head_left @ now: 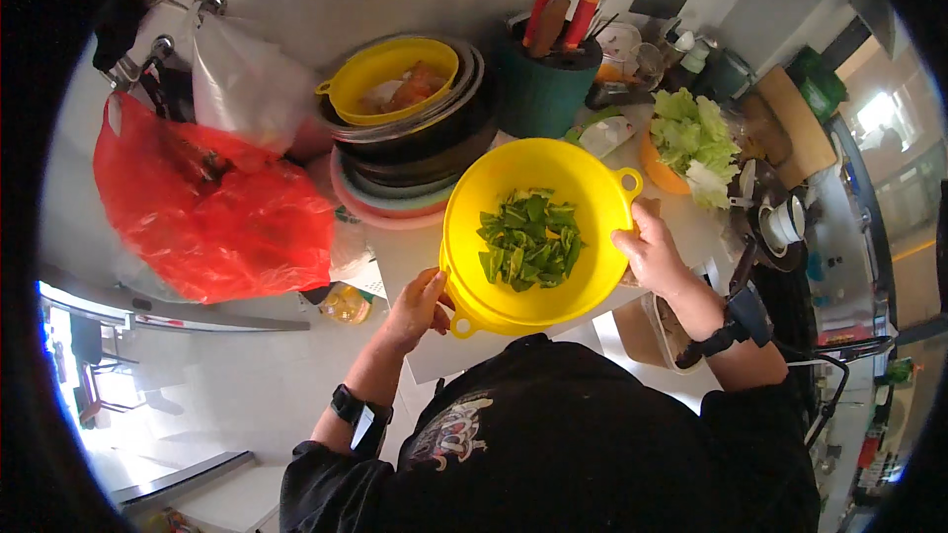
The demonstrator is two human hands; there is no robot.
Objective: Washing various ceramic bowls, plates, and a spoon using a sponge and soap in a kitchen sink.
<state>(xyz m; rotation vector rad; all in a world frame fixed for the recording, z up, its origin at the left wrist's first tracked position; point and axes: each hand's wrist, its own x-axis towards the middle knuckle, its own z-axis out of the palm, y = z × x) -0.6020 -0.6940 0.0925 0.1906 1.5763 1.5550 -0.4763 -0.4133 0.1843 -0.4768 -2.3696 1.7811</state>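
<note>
A round yellow plastic basin (474, 185) with small looped handles is in front of my body, over the white counter. Cut green leaves (529, 237) lie in its bottom. My left hand (422, 307) grips the rim at the lower left, beside one loop. On the right, my right hand (648, 248) grips the rim just below the other loop, its thumb over the edge. A second yellow edge shows under the basin at the lower left; whether it is a separate vessel I cannot tell.
Stacked basins (348, 133) stand behind on the left, topped by a yellow colander (392, 118) with food. A red plastic bag (222, 222) hangs at left. A green knife block (544, 89) and a bowl of lettuce (692, 137) stand behind; an open bin (641, 333) is below right.
</note>
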